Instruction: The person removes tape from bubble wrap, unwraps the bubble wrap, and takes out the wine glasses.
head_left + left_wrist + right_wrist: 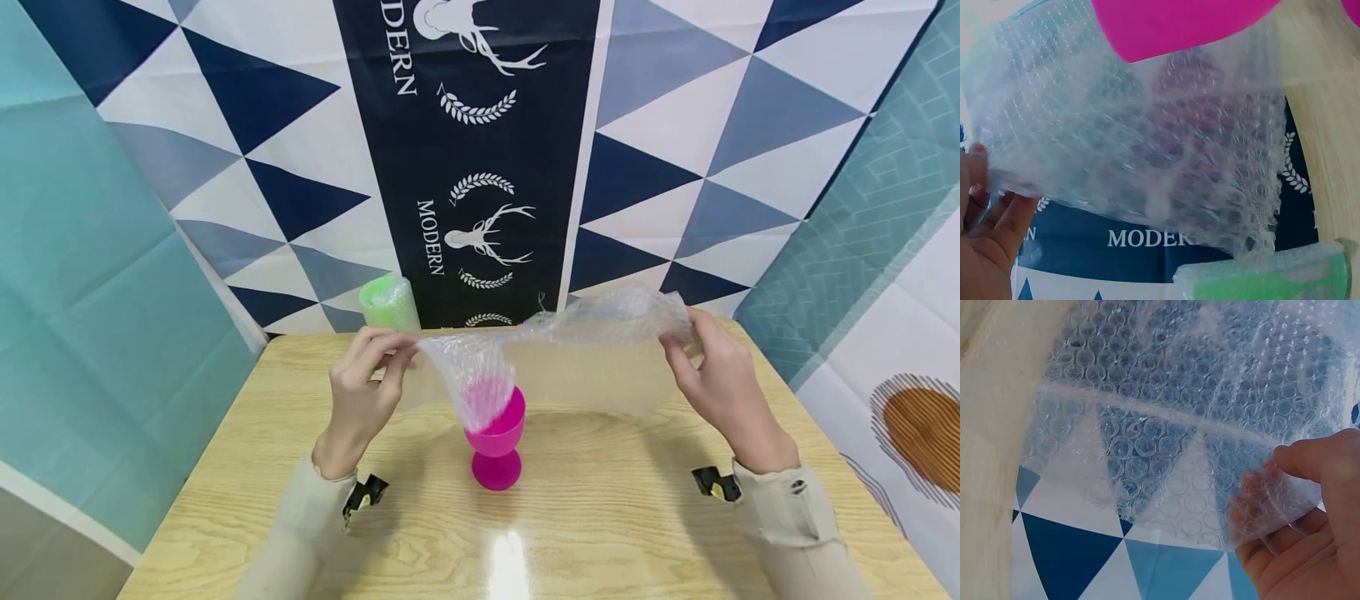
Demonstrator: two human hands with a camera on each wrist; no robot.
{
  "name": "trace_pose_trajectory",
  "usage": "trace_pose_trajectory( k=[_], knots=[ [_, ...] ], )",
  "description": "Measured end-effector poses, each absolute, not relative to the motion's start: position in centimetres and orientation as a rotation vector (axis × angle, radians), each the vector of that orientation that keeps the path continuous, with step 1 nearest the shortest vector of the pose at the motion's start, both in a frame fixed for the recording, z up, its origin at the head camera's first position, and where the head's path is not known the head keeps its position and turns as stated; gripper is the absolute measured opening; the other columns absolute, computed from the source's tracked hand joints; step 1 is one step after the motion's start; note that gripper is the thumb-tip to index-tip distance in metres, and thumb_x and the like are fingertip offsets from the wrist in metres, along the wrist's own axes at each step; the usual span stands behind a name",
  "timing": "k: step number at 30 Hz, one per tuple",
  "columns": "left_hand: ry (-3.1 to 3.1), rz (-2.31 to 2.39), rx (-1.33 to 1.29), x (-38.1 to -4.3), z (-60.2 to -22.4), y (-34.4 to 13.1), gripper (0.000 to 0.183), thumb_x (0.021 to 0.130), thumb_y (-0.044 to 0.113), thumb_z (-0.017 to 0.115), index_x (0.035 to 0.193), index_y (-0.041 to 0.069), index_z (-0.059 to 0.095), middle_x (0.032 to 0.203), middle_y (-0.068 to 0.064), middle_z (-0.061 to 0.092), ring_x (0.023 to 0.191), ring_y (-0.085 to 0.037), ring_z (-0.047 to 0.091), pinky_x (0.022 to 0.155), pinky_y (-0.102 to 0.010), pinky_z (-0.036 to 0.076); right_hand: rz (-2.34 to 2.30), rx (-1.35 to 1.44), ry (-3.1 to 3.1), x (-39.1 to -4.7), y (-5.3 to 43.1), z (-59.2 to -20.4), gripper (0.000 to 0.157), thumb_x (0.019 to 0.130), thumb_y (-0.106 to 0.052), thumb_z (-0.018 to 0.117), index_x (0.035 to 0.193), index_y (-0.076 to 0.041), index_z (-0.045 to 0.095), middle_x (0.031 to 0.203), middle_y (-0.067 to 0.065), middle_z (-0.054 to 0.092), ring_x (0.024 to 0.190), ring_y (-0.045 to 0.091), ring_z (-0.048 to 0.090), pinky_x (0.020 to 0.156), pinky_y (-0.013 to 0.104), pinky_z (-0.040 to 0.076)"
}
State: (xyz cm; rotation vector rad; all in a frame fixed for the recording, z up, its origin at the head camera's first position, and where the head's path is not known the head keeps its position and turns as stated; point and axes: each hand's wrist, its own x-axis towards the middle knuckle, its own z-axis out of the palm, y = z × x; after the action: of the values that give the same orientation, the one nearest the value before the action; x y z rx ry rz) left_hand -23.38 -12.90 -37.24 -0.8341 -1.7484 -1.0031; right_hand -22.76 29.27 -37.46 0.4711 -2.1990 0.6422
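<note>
A clear sheet of bubble wrap [600, 321] stretches between both hands above the table. My left hand [360, 387] pinches one end of it. At the other end, my right hand [723, 396] grips the sheet between thumb and fingers, which show through the plastic in the right wrist view. A bright pink goblet [497, 468] stands upright on its round foot between the hands. Part of the wrap droops over the goblet's left rim, veiling some of the bowl. In the left wrist view the goblet [1179, 25] fills the top edge, in front of the wrap [1147, 150].
A green item rolled in bubble wrap [390, 302] stands at the table's back edge, behind my left hand. The wooden table [600, 517] backs onto a patterned cloth [480, 150] with triangles and deer heads. More cloths hang at both sides.
</note>
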Motion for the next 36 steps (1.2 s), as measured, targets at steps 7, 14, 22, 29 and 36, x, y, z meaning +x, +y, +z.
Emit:
trace_pose_trajectory(
  k=[7,14,22,29,36],
  knots=[
    [-1.798,-1.305,-0.757,-22.8,-37.2,-12.8,0.011,0.090,-0.010,0.067,0.098,-0.007,0.061,0.087,-0.018,0.071,0.064,-0.015,0.070,0.066,-0.018,0.062,0.658,0.465,-2.197,-22.8,29.2,-37.6,0.042,0.086,0.006,0.076,0.125,0.007,0.060,0.093,0.018,0.068,0.074,0.029,0.065,0.066,0.009,0.043],
    [-1.924,-1.412,-0.749,-22.6,-37.7,-12.5,0.030,0.088,-0.010,0.070,0.113,-0.007,0.054,0.103,-0.018,0.075,0.096,-0.009,0.073,0.085,-0.020,0.061,0.651,0.499,-2.148,-22.8,28.4,-37.6,0.048,0.082,0.009,0.077,0.127,0.010,0.060,0.101,0.022,0.069,0.074,0.028,0.065,0.070,0.012,0.043],
    [-1.949,-1.253,-0.770,-23.0,-38.1,-12.2,0.015,0.089,-0.003,0.077,0.103,0.001,0.072,0.085,-0.012,0.078,0.069,-0.019,0.074,0.067,-0.016,0.060,0.664,0.483,-2.138,-22.6,27.8,-37.5,0.060,0.078,0.014,0.081,0.132,0.017,0.054,0.108,0.033,0.062,0.091,0.042,0.061,0.078,0.042,0.049],
    [-1.958,-1.243,-0.700,-23.3,-38.6,-12.6,0.007,0.094,0.000,0.072,0.101,0.001,0.073,0.084,-0.010,0.078,0.061,-0.018,0.072,0.059,-0.017,0.059,0.753,0.352,-2.164,-23.0,28.6,-37.9,0.080,0.074,0.009,0.087,0.144,0.006,0.048,0.119,0.031,0.060,0.094,0.041,0.058,0.077,0.032,0.044],
    [-2.009,-1.224,-0.669,-23.4,-38.7,-12.6,0.005,0.093,0.001,0.073,0.097,0.000,0.071,0.084,-0.011,0.078,0.062,-0.017,0.072,0.060,-0.016,0.059,0.871,0.321,-2.172,-22.9,29.2,-37.9,0.086,0.071,0.006,0.090,0.146,0.002,0.047,0.090,0.013,0.055,0.077,0.006,0.044,0.068,0.011,0.033]
  ],
)
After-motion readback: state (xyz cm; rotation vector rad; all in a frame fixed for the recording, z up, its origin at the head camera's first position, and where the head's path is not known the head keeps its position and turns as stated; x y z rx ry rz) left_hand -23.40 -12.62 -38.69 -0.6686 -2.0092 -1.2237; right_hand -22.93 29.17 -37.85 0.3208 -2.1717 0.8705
